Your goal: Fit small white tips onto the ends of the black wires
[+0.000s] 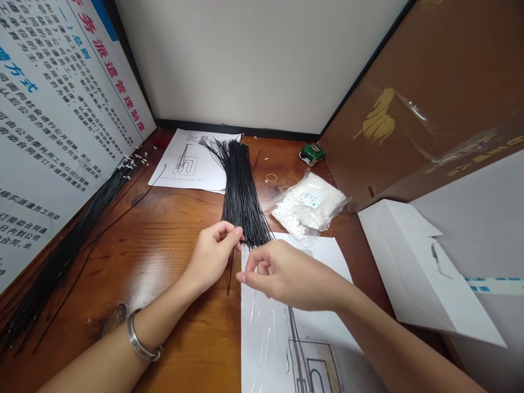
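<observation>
My left hand (216, 248) is closed in a pinch on a thin black wire (230, 275), whose length hangs below the fingers over the wood. Just right of it is my right hand (278, 270), its fingers curled and thumb and forefinger brought close together; whatever they hold, if anything, is too small to make out. Beyond both hands lies a thick bundle of black wires (243, 191), its near ends close to my fingertips. A printed drawing sheet (266, 338) under a shiny clear cover lies beneath my right hand.
A clear bag of small white pieces (311, 202) lies at right, near a green tape measure (311, 154) and yellow rubber bands (271, 178). Another black wire bundle (69, 229) with white ends is at left. A second printed sheet (188, 164) lies behind. Panels surround the table.
</observation>
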`<action>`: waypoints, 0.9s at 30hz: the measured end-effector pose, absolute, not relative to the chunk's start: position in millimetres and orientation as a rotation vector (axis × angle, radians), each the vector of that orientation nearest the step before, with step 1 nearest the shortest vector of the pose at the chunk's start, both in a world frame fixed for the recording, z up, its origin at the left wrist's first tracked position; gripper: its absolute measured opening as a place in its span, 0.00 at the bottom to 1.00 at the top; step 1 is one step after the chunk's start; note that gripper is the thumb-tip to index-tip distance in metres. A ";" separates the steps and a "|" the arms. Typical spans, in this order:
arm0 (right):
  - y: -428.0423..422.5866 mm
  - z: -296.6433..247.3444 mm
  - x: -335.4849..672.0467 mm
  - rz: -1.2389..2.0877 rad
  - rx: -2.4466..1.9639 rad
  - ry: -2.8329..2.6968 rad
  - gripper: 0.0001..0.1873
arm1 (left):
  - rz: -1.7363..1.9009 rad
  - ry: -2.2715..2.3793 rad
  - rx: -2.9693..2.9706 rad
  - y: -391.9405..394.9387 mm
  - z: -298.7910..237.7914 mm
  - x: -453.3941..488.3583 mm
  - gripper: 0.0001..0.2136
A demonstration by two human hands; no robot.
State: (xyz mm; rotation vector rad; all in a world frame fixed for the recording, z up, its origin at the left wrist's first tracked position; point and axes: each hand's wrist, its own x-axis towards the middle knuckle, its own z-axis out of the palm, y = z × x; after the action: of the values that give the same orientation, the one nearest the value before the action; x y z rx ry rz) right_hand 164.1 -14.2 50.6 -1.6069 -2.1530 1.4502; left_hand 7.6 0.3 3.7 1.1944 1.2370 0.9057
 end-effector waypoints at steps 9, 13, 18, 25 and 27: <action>-4.2 46.3 167.5 1.115 -1.545 -1.917 0.19 | 0.720 0.996 1.444 -11.4 1.6 -2.5 0.14; -2.6 45.9 170.0 1.103 -1.587 -1.871 0.15 | 0.739 0.958 1.474 -9.5 0.9 -3.7 0.16; -9.7 49.2 167.4 1.174 -1.474 -1.939 0.11 | 0.954 1.082 1.242 -4.0 -3.0 -1.3 0.20; -30.2 51.9 149.4 1.425 -1.175 -2.301 0.16 | 1.078 1.112 1.111 2.6 -5.2 -2.1 0.15; -34.6 52.6 146.2 1.472 -1.079 -2.357 0.19 | 1.096 1.114 1.171 4.6 -5.4 -4.5 0.13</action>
State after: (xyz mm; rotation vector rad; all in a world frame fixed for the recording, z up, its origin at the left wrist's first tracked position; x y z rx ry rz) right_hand 146.2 -34.6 52.6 -1.0795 -2.3566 1.4724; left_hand -4.5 4.6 -5.4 1.1705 1.1142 1.0959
